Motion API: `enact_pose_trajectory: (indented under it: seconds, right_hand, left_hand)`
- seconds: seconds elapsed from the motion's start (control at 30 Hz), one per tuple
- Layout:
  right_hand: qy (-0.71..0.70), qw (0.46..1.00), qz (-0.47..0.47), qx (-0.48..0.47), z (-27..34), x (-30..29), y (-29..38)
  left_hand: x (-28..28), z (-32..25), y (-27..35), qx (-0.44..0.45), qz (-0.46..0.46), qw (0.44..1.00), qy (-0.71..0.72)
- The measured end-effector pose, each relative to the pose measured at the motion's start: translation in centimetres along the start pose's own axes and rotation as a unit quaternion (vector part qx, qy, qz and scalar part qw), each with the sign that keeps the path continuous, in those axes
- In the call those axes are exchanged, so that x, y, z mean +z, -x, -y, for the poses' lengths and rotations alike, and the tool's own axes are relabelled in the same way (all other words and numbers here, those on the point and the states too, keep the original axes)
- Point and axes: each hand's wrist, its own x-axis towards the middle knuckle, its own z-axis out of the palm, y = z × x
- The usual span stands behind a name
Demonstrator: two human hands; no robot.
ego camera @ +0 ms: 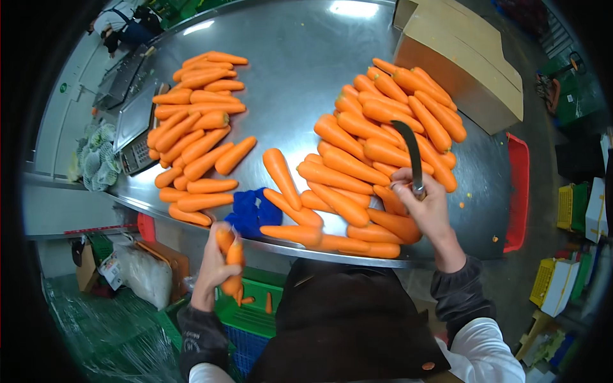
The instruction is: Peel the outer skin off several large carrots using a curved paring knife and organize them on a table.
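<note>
My left hand grips a carrot beyond the table's near edge, above a green plastic crate. The carrot looks forked or doubled; blur leaves this unsettled. A few small carrot pieces show in the crate. In my right hand is a knife with a dark, curved blade, its tip pointing away from me over the carrots. Beneath that hand spreads a large heap of carrots. A second carrot pile lies at the left of the metal table, with a crumpled blue cloth between the two.
A cardboard box occupies the table's far right corner. A scale and net-wrapped produce are at the left. A red bin sits off the right edge. Another person is at the far left.
</note>
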Motion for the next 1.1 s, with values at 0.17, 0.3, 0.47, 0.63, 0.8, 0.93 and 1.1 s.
enact_pose_trajectory:
  seconds: [0.17, 0.3, 0.47, 0.63, 0.8, 0.93, 1.1]
  right_hand:
    - [-0.008, 0.997, -0.034, 0.064, -2.7, -4.1, -0.3]
    - [0.074, 0.995, -0.01, 0.061, -3.4, -5.3, 0.4]
    - [0.172, 0.984, 0.036, -0.019, -4.6, -3.6, 2.8]
    - [0.281, 0.949, 0.105, -0.094, -3.9, 3.8, 3.2]
    - [0.379, 0.921, 0.091, -0.008, -5.2, 7.8, 2.1]
    - [0.333, 0.938, 0.078, -0.058, -6.6, 6.7, 2.4]
    - [-0.098, 0.946, 0.174, 0.255, -3.5, 2.1, 4.8]
  left_hand:
    - [-4.8, 10.9, 10.6, -0.223, -0.091, 0.918, -0.314]
    - [-8.8, 19.1, 18.2, -0.317, -0.134, 0.826, -0.446]
    - [-11.9, 22.7, 19.9, -0.31, -0.265, 0.826, -0.389]
    - [-5.2, 13.8, 7.1, -0.111, -0.216, 0.949, 0.203]
    - [4.1, 1.6, -0.1, -0.029, -0.019, 0.921, 0.389]
    - [8.3, -1.4, -3.5, -0.055, 0.08, 0.861, 0.499]
    - [11.4, -1.6, -6.6, -0.114, 0.163, 0.815, 0.544]
